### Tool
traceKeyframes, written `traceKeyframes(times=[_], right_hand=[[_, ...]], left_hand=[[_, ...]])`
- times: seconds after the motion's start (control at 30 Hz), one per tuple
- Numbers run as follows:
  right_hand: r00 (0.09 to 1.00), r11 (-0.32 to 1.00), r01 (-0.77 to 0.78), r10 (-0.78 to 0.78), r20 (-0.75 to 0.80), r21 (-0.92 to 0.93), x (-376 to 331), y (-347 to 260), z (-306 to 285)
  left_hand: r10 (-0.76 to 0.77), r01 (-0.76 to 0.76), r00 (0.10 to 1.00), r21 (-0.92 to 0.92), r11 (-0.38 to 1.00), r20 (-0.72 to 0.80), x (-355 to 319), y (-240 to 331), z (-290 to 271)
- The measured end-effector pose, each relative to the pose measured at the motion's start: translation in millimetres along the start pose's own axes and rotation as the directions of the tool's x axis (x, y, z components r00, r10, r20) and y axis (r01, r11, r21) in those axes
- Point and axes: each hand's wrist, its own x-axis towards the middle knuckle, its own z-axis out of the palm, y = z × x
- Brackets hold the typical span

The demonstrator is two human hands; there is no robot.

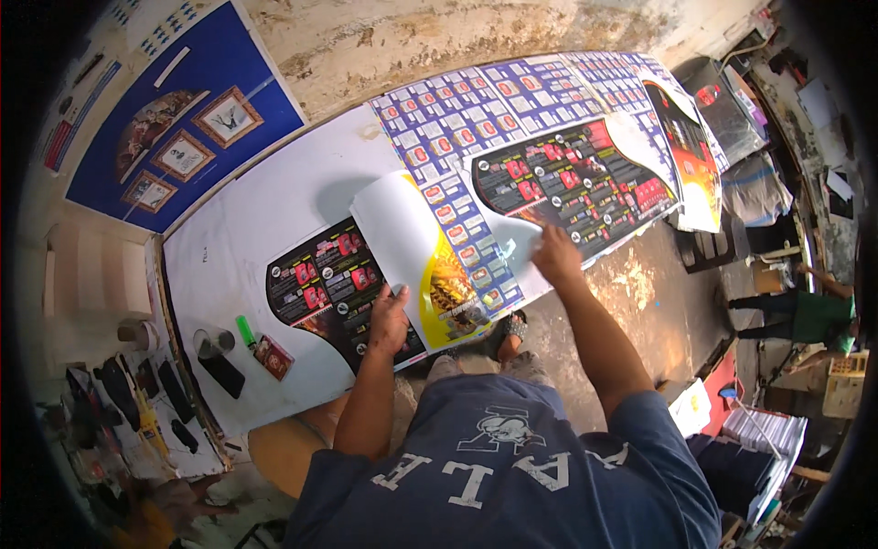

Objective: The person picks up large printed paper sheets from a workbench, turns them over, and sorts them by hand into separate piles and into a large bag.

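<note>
My left hand (390,322) is at a black printed sheet (337,284) on the left part of the table. Its thumb and fingers close on the edge of a curled printed sheet (400,224), whose white back faces up and whose yellow food-picture side shows at the right. My right hand (556,256), smeared by motion, is over the near edge of the table, beside a large black menu-like sheet (576,174) with a curved outline. Under these sheets lies a blue sheet (439,114) printed with rows of small labels.
A phone (221,373), a green lighter (245,331) and a red pack (273,357) sit on the white table (315,174) at left. Another black-and-orange sheet (688,151) overhangs the far right end. A person in green (817,320) stands at right.
</note>
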Motion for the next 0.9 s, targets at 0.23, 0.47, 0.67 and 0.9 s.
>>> traceKeyframes(times=[0.23, 0.47, 0.67, 0.9], right_hand=[[0.996, 0.997, 0.077, -0.078, -0.034, -0.023, 25.3, 72.6, -33.9], [0.922, 0.923, 0.375, -0.381, 0.071, 0.087, 112.1, -12.3, 1.8], [0.773, 0.801, 0.599, -0.581, 0.255, 0.009, 230.0, -90.1, -9.4], [0.434, 0.65, 0.757, -0.575, 0.693, 0.065, 266.8, -95.1, 2.9]], left_hand=[[-0.013, 0.011, 0.999, -0.062, 0.998, -0.034, 5.1, -0.5, 10.2], [0.041, -0.044, 0.997, -0.05, 0.998, -0.067, 2.9, 0.1, 6.6], [-0.013, 0.001, 0.976, -0.055, 0.998, -0.218, 0.7, 7.8, 20.4], [-0.008, 0.06, 0.908, 0.112, 0.992, -0.418, -0.9, 17.5, 47.4]])
